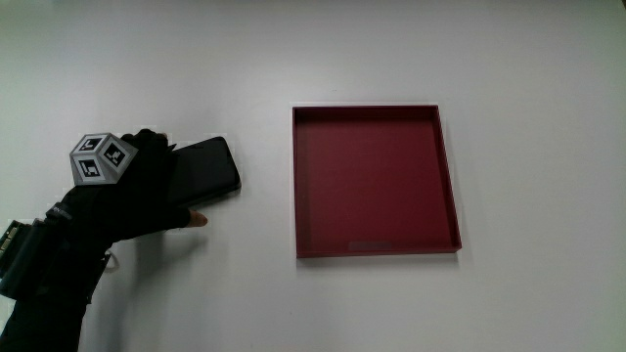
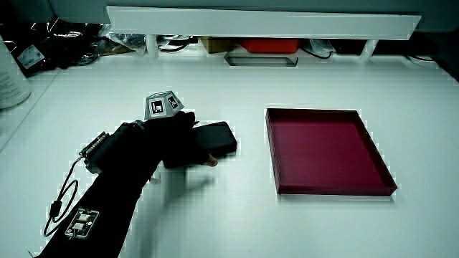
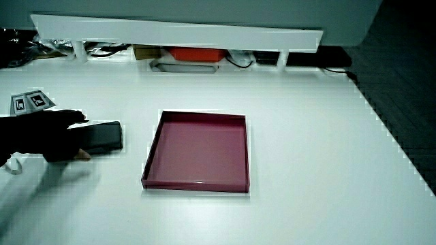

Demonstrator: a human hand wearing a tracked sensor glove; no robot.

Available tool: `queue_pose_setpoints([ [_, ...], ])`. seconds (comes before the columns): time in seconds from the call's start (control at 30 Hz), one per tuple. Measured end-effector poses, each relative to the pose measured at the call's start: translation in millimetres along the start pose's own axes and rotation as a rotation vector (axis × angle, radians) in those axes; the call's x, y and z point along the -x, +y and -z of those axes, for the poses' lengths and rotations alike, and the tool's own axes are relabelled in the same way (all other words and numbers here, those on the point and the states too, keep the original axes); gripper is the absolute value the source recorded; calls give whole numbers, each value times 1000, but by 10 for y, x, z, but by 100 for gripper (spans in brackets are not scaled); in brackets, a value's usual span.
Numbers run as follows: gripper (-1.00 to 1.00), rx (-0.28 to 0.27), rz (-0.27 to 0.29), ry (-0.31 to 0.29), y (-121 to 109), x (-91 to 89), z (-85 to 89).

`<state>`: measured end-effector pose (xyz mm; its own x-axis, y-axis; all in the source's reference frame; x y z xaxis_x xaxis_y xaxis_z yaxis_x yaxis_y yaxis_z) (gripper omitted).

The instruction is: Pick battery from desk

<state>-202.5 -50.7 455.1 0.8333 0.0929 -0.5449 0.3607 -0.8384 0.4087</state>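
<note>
Since the grab looks only half made, here's where I reckon it could slip up:
hand [image 1: 147, 191]: gloved, lying over one end of the battery, fingers curled down around it with a bare fingertip [image 1: 199, 219] poking out on the side nearer the person; looks closed on it, though I can't tell how firm the grip is
battery [image 1: 210, 171]: flat dark slab, rounded corners, seems to be lying flat on the table [image 1: 293, 49], just beside the red tray and not touching it; the end toward the tray sticks out free of the hand
marker cube [image 1: 101, 157]: sits on the back of the hand, well clear of everything
red tray [image 1: 377, 181]: shallow, square, nothing in it, sits out in the middle of the table, away from the edges
risk 1: the slab is thin and smooth, so fingers may only pinch its rim, and it could slide out on the lift
risk 2: held by one end only, the free end could droop and swing, maybe knocking the tray's wall
risk 3: a flat thing on a flat top is hard to get under, so the hand might just push it toward the tray instead of raising it
side views [image 2: 215, 137] [image 3: 102, 136]: both show the same thing, battery half under the hand, low on the table, nothing else near it
</note>
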Motion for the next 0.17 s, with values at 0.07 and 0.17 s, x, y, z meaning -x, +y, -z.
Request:
queue_pose_setpoints([
  [0.07, 100, -64, 146, 94, 62, -150, -3],
  [0.17, 100, -4, 80, -75, 144, -332, 74],
])
